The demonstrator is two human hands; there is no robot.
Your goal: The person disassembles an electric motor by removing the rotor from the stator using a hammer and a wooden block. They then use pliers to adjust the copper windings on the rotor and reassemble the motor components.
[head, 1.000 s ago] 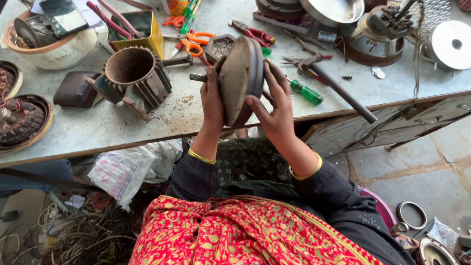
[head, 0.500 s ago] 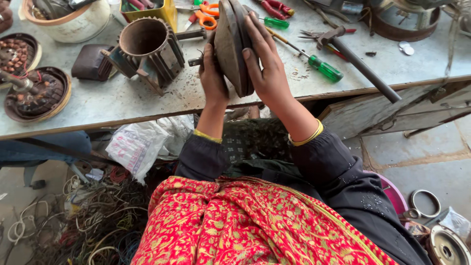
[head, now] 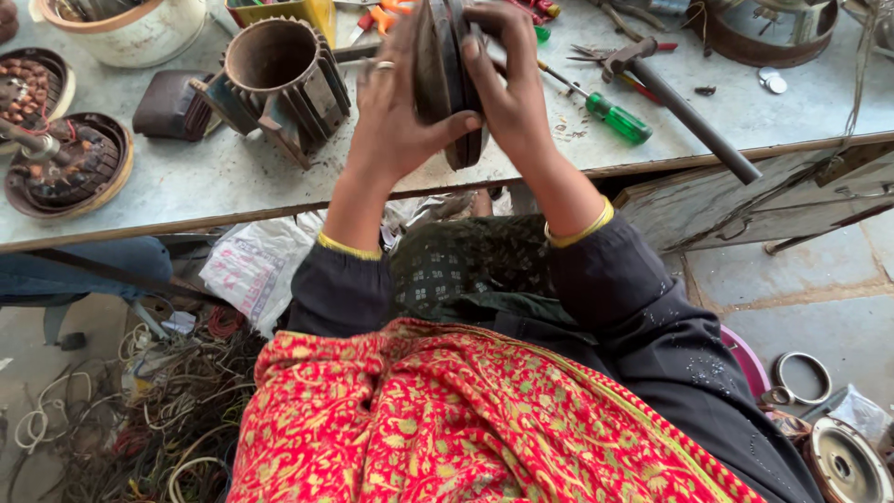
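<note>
Two hands: both clasp one dark round metal cover, held on edge above the near edge of the workbench.
Left hand: palm flat on the cover's left face, fingers up, thumb hooked round the lower rim; pressed against it, not pinching.
Right hand: fingers curled over the top rim, thumb on the near edge; pressed together against the left hand, with the cover between.
Cover's place: raised off the workbench, just right of the ribbed motor shell.
Ribbed motor shell: stands open end up, well left of the green screwdriver.
Hammer: lies right of the cover, handle pointing toward the bench edge.
Wound coil part: far left of the cover, in a round tray.
Doing it well: I judge an even squeeze from both palms keeps the disc from tipping; thumbs under the rim should carry the weight, fingers staying clear of any sharp edge.
</note>
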